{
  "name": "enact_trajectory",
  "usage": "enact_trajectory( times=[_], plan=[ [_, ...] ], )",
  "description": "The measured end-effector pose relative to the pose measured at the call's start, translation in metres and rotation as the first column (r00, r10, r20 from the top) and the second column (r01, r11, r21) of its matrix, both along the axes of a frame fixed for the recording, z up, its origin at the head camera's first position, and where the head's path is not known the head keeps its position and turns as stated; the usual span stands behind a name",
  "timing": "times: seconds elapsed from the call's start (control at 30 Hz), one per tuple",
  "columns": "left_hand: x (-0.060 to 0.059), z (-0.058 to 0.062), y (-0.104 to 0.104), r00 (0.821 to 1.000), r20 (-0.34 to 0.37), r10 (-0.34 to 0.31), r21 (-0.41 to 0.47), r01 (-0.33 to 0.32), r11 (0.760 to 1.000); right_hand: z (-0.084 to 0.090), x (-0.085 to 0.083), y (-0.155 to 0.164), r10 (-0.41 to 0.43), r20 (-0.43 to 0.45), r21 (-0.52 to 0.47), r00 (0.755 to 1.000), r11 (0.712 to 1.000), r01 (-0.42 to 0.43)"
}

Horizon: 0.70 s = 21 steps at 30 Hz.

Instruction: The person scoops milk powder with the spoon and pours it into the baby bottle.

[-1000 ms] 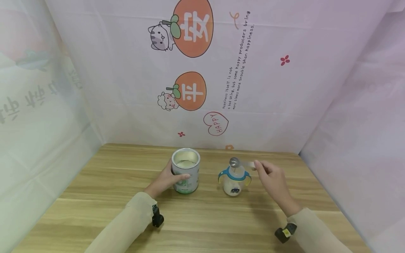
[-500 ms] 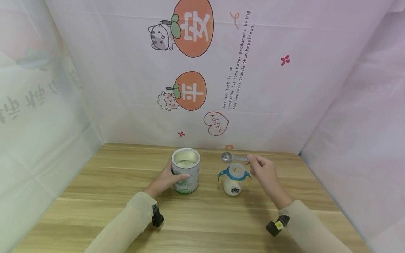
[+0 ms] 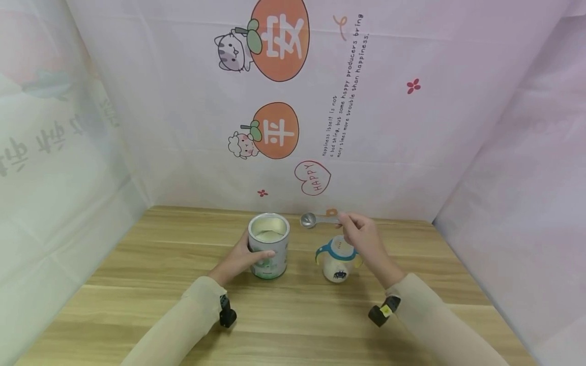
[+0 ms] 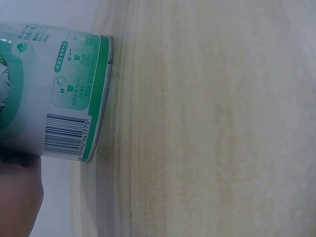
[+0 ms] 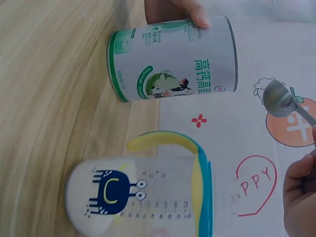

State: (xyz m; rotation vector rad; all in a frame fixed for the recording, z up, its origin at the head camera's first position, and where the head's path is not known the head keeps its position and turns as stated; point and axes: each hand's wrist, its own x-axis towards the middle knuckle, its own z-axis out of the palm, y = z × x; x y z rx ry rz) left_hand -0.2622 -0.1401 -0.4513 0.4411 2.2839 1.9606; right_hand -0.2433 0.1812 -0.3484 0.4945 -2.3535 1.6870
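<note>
Mid-transfer between bottle (image 3: 338, 260) and open tin (image 3: 269, 246): left hand (image 3: 238, 260) gripping tin at table's centre, right hand (image 3: 363, 239) pinching spoon (image 3: 308, 220) aloft at bottle's eleven o'clock; next, probably dipping bowl squarely into tin.

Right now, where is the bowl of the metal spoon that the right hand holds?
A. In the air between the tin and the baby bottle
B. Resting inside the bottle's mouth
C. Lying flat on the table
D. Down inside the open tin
A: in the head view the spoon, pinched by the right hand, hangs in the air between the tin and the baby bottle, touching neither.
</note>
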Motion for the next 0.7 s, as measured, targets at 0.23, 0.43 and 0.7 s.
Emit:
enact_trajectory(
  times=[0.23,0.43,0.7],
  plan=[
    [0.0,0.001,0.0,1.0,-0.005,-0.009,-0.002,0.009,1.0,0.003,-0.01,-0.016,0.056,0.043,0.003,0.998,0.998,-0.056],
    [0.001,0.003,0.0,1.0,-0.005,-0.007,0.0,0.007,1.0,0.009,-0.015,-0.031,0.105,0.077,0.026,0.992,0.994,-0.107],
    [0.0,0.001,0.001,1.0,-0.005,0.0,-0.012,0.0,1.0,0.014,-0.015,-0.049,0.138,0.085,0.034,0.987,0.989,-0.142]
  ],
)
